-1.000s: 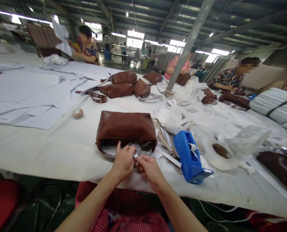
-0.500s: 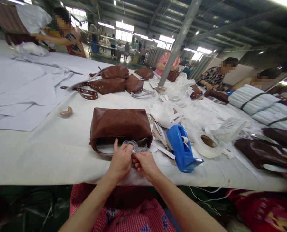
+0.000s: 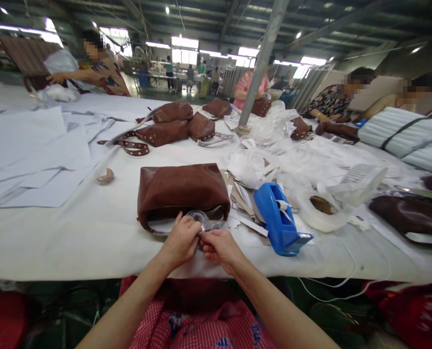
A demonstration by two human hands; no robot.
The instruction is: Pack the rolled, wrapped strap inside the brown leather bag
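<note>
Lying at the near edge of the white-covered table (image 3: 74,232), a brown leather handbag (image 3: 182,190) has a clear plastic-wrapped ring (image 3: 200,218) at its open mouth. Both the left hand (image 3: 181,241) and the right hand (image 3: 219,245) pinch that wrapping, fingertips closed on it and nearly touching each other. Just right of the bag lie paper scraps (image 3: 243,196), then a blue tape dispenser (image 3: 279,219) and a white tape roll (image 3: 319,211).

Bright strip lights (image 3: 181,42) are glowing under a dark metal roof (image 3: 208,17); a grey steel pillar (image 3: 262,58) is rising from the long white-covered table (image 3: 74,232).
</note>
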